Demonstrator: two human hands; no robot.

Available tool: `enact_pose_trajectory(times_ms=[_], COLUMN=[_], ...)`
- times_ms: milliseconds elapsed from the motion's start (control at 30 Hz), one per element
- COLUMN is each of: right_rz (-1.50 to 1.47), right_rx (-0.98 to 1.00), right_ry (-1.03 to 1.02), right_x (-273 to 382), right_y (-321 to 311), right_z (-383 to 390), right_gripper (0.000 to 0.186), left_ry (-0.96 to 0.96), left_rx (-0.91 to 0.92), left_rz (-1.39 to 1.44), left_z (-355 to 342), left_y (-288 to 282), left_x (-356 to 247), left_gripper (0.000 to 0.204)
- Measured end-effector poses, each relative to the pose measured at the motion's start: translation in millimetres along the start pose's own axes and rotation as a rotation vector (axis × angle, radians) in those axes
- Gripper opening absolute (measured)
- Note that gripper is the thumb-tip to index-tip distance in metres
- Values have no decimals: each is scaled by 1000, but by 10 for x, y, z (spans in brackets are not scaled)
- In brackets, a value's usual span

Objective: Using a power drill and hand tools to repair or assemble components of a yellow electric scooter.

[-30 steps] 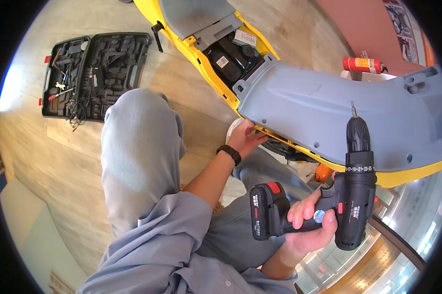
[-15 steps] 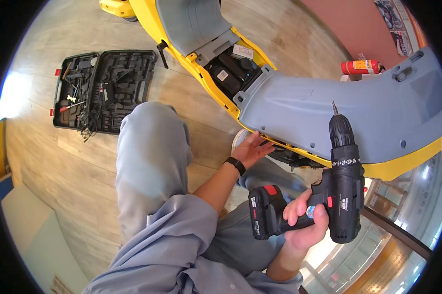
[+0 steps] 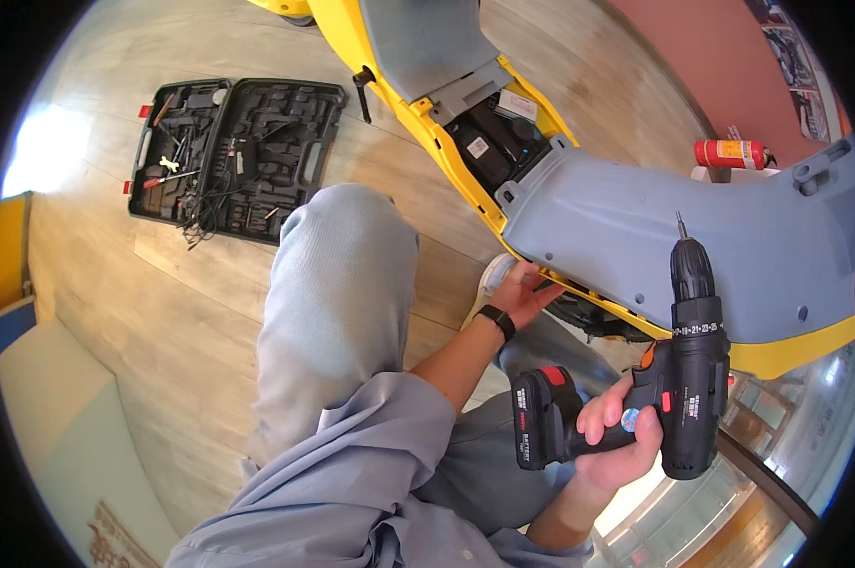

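Note:
My left hand is at the lower yellow trim of a scooter, fingertips touching the edge, fingers apart. A grey body panel lies above that trim. My right hand is wrapped round the handle of a black cordless drill, whose bit points toward the top of the view, over the grey panel. Left of the panel, an open compartment holds black and white parts.
An open black tool case with tools and cables lies on the wooden floor at upper left, beyond my raised knee. A red extinguisher stands out behind the scooter. A glass display case is at lower right.
The view has shifted, so the case, scooter and knee appear further right. The drill remains in my right hand and my left hand stays at the trim, with little visible movement of either.

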State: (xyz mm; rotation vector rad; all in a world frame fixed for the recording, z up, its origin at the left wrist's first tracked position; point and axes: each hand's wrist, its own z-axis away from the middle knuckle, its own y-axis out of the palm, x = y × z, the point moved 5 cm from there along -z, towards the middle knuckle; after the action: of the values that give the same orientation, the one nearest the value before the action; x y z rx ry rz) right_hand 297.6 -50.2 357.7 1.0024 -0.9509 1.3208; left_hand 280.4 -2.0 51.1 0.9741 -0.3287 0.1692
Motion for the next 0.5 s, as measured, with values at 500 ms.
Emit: enact_pose_trajectory(times_ms=[500], right_rz=[-89], right_rx=[150], right_ry=[77], right_x=[5], right_y=[161], right_z=[28], right_gripper=[32], left_ry=[1070], left_rx=[-623], left_rz=[-785], left_z=[-298], left_y=[687], left_x=[-2088], left_gripper=[55])
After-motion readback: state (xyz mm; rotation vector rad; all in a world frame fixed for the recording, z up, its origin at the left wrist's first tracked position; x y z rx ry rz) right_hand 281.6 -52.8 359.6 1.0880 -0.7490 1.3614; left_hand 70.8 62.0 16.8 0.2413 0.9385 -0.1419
